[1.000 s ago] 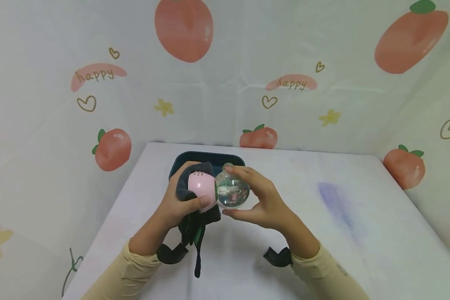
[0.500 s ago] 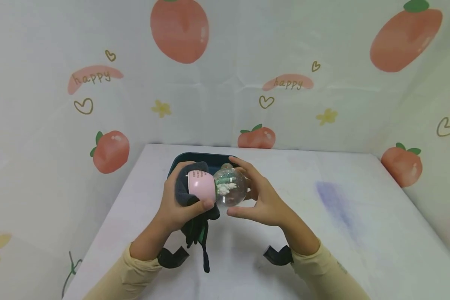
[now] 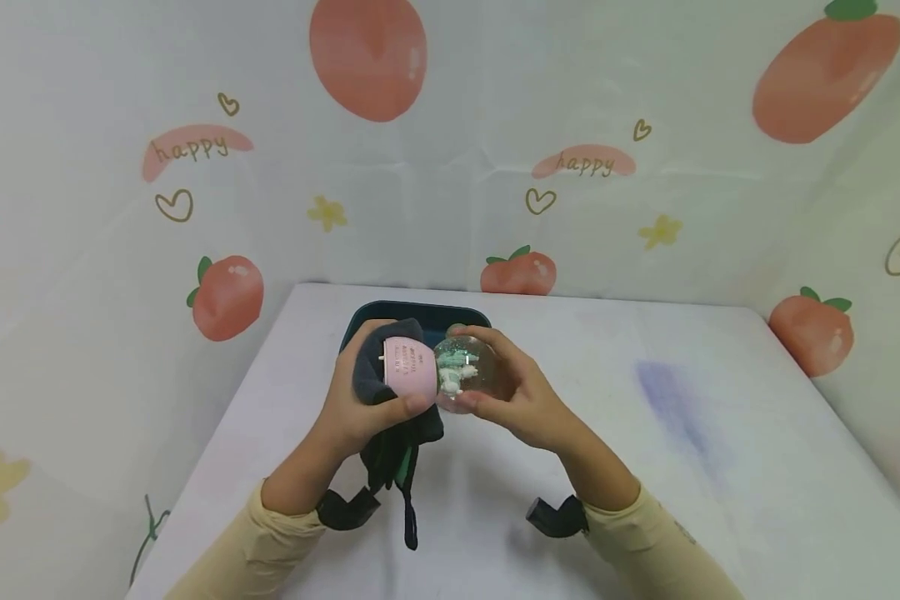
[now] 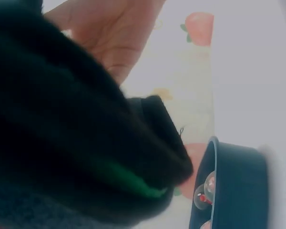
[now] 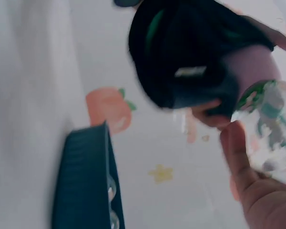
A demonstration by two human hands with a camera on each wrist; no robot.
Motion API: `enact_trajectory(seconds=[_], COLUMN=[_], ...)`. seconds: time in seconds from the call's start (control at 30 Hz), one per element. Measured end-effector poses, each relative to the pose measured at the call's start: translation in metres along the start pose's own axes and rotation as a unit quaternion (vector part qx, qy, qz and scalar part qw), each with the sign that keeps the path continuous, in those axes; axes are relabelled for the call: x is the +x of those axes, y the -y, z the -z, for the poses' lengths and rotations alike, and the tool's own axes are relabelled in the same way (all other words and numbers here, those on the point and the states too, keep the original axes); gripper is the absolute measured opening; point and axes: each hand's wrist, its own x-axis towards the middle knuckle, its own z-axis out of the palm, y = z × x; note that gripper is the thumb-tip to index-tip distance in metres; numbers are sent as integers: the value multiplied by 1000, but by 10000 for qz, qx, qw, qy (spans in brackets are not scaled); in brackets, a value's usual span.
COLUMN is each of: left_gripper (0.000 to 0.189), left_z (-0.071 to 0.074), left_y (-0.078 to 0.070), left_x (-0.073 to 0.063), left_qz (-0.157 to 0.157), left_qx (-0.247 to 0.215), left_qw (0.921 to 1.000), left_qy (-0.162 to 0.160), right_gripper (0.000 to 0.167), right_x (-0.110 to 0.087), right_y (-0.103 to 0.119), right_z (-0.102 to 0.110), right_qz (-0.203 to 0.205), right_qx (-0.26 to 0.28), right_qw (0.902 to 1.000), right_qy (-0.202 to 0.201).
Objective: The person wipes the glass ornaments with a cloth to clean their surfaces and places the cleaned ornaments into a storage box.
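Note:
A snow globe with a pink, lettered base (image 3: 410, 375) and a clear ball (image 3: 453, 367) lies sideways between the hands, above the table. Inside the ball, a small white and green figure shows. My left hand (image 3: 351, 412) holds the base through a dark cloth (image 3: 369, 367), thumb pressed on the pink side. The cloth's folds and a thin loop hang below that hand, and they fill much of the left wrist view. Around the ball's outer end curl the fingers of my right hand (image 3: 528, 404), its thumb on the near side.
A dark teal bin (image 3: 427, 308) stands on the table behind the hands, partly hidden by them. In the left wrist view it contains clear balls (image 4: 209, 186). A purple smudge (image 3: 671, 408) marks the white tabletop at right. Patterned cloth hangs behind.
The snow globe has turned about its length, bringing the base's lettering and the figure round. The right fingers spread off the ball half a second ago and now close on it again.

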Motion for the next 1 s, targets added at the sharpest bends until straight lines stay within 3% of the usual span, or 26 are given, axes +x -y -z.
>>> enact_trajectory(seconds=[0.13,0.3,0.37,0.47,0.63,0.77,0.9,1.0], left_gripper=[92,91,90,88,84,79,74,74], left_z=[0,-1,0,0,-2,-4,-5,-5], left_y=[1,0,0,0,1,1,2,2], left_x=[1,1,2,2,0,0,0,0], left_qz=[110,202,191,165,76,-9,6,37], left_qx=[119,268,230,105,-20,86,123,174], left_qw=[9998,9993,9994,9997,10000,9999,9997,9996], left_qy=[74,175,186,160,36,-122,-218,-199], right_gripper=[78,87,88,88,90,85,78,79], right_x=[-2,-2,-1,0,0,0,-1,0], right_y=[-3,-4,-3,-2,-3,-3,-1,0], right_z=[1,4,4,4,5,6,5,5], right_qz=[658,1597,1826,1877,1379,338,-752,-1027], right_qx=[-513,-1358,-1535,-1501,-962,-220,397,524], right_qw=[9965,9778,9711,9707,9857,9992,9964,9932], right_qy=[-32,-72,-77,-42,48,34,-65,-128])
